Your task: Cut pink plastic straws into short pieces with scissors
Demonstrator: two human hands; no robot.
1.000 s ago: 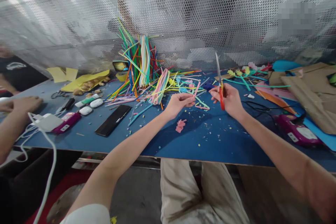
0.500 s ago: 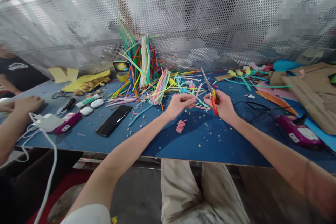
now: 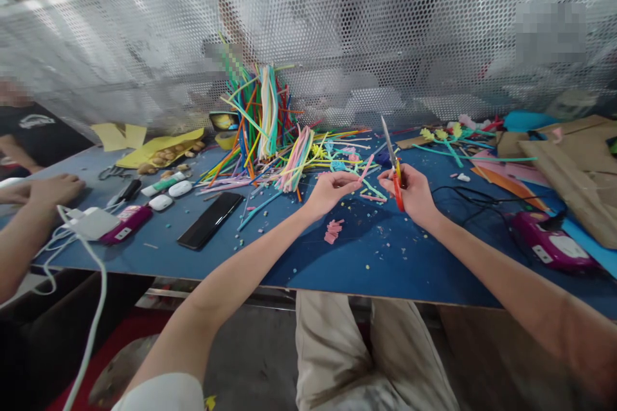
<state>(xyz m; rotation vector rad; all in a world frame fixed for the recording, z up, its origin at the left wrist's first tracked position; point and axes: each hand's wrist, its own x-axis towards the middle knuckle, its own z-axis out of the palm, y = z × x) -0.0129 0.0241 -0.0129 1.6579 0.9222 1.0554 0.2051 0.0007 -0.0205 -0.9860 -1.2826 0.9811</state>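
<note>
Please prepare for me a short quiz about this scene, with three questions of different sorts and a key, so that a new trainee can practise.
1. Open question: Which tool does the right grip hold?
2. True or false: The short pink pieces lie to the right of the black phone.
3. Fill in the colour: The left grip pinches a ____ strip.

Key:
1. The scissors.
2. True.
3. Pink.
</note>
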